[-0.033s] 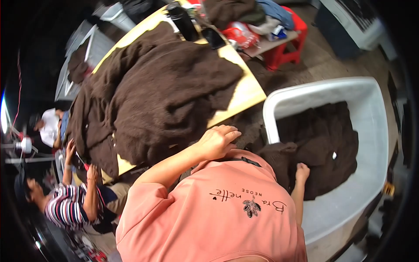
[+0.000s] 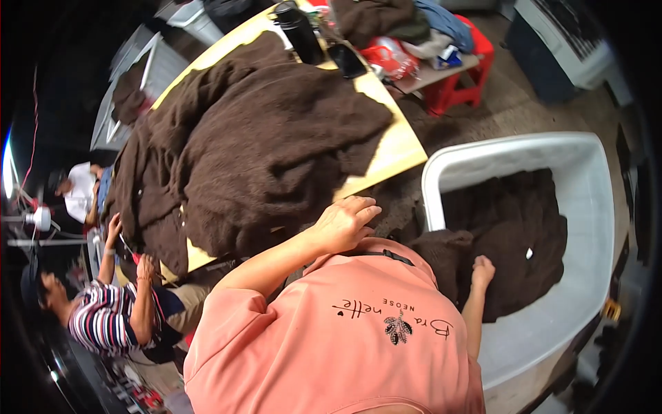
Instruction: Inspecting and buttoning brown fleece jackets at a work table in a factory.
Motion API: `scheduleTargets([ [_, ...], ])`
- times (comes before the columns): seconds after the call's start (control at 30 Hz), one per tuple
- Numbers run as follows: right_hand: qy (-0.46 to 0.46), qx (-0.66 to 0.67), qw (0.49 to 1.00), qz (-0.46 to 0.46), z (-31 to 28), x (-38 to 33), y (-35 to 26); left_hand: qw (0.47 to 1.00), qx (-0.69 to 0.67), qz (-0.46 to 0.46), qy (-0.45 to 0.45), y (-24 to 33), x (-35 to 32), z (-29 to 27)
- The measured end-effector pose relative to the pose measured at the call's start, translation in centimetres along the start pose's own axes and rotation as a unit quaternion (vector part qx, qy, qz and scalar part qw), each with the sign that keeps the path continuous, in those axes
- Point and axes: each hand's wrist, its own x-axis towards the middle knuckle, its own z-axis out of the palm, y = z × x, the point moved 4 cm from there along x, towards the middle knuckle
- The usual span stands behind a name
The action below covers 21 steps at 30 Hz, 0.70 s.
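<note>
The near edge of the yellow table point(image 2: 396, 148) ran just beyond the left hand point(image 2: 348, 224), and a dark strip of floor point(image 2: 403, 190) lay between table and white tub point(image 2: 589, 207). The left hand's fingers were loosely bent, whatever lay under them hidden. The right hand point(image 2: 483, 271) was curled over brown cloth point(image 2: 510, 234) in the tub, its hold unclear. A brown heap point(image 2: 255, 145) covered the table past the left hand.

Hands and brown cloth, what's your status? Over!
Left hand by pink shirt. Right hand at brown cloth in white tub. Both grips unclear. Brown heap covering much of table.
</note>
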Motion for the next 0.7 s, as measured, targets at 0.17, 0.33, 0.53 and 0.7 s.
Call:
scheduleTargets([
  [0.17,0.107,0.203,0.952,-0.205,0.2,0.9,-16.5,0.965,0.086,-0.096,0.23,-3.3,-5.4,-4.9],
  [0.33,-0.022,0.093,0.893,-0.439,6.8,-7.8,-31.9,0.837,0.246,-0.207,0.442,-8.6,-14.8,-13.4],
  [0.53,-0.265,0.047,0.703,-0.658,18.2,-22.8,-41.5,0.709,0.087,-0.551,0.432,-18.9,-28.5,-18.2],
  [0.7,-0.285,-0.049,0.608,-0.74,25.0,-31.6,-45.9,0.793,0.076,-0.412,0.442,-20.9,-27.1,-15.8],
])
